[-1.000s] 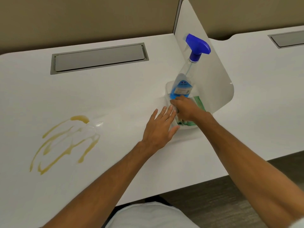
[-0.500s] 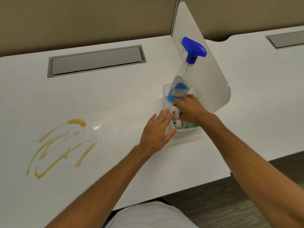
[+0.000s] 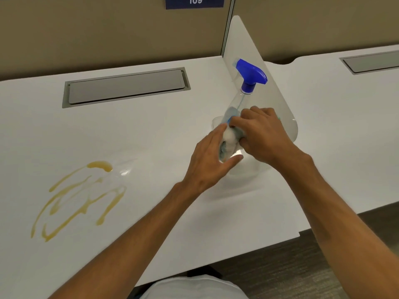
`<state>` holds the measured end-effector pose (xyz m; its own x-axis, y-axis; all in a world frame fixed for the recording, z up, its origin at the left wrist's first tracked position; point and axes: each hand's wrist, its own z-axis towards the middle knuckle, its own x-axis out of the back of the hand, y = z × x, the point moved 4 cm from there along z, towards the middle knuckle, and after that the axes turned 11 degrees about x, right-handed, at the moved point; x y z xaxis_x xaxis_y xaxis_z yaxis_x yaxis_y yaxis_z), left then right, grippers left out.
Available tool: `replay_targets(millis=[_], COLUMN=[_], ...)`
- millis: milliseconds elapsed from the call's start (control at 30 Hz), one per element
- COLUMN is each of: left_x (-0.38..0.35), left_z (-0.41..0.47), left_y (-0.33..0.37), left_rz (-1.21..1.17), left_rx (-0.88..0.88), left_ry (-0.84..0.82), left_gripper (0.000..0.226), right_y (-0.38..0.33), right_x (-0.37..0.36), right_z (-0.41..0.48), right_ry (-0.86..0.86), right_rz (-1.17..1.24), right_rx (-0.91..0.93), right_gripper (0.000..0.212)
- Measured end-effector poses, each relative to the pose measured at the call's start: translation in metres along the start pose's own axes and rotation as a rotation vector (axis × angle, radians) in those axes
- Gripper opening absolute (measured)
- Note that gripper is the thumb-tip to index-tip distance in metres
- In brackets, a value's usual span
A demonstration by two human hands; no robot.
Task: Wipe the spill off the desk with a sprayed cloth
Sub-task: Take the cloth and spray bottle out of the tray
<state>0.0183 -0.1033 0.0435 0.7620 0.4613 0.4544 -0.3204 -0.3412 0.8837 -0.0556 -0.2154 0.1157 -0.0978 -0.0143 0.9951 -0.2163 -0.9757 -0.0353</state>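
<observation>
- cloth (image 3: pixel 230 140) is bunched up above the tub (image 3: pixel 214 124), by the bottle (image 3: pixel 236 103), right hand (image 3: pixel 264 137) gripping it, I'd guess for spraying
- left hand (image 3: pixel 207 162) straight-fingered, just touching it for support
- spill (image 3: pixel 82 197) sits well left on the bench (image 3: pixel 151 130), unwiped

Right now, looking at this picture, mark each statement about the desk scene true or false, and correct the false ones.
1. The right hand grips the cloth. True.
2. The spill is already wiped off the desk. False: the yellow spill lies unwiped on the desk, left of both hands.
3. The spray bottle has a red trigger head. False: it is blue.
4. The left hand touches the cloth. True.
</observation>
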Motion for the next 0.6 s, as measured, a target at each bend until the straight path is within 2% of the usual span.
replay_targets(millis=[100, 200, 300, 400, 467, 600], left_x=[0.017, 0.048, 0.078, 0.106, 0.122, 0.143], left_z=[0.003, 0.001, 0.001, 0.002, 0.003, 0.005], left_y=[0.012, 0.019, 0.013, -0.001, -0.012, -0.030], left_rz=[-0.135, -0.174, -0.176, -0.220, -0.302, -0.597], left_rx=[0.013, -0.073, -0.078, -0.008, 0.041, 0.171], left_ry=[0.091, 0.215, 0.219, 0.236, 0.236, 0.116], left_gripper=[0.056, 0.032, 0.033, 0.035, 0.038, 0.042], right_y=[-0.015, -0.028, -0.035, -0.034, -0.036, -0.054], right_x=[0.017, 0.026, 0.025, 0.019, 0.014, 0.014], right_z=[0.007, 0.012, 0.010, 0.002, -0.001, 0.003], right_ry=[0.079, 0.156, 0.183, 0.199, 0.235, 0.386], right_rz=[0.035, 0.144, 0.305, 0.474, 0.615, 0.751], right_rx=[-0.005, -0.038, -0.094, -0.122, -0.140, -0.148], right_gripper=[0.042, 0.041, 0.058, 0.069, 0.066, 0.039])
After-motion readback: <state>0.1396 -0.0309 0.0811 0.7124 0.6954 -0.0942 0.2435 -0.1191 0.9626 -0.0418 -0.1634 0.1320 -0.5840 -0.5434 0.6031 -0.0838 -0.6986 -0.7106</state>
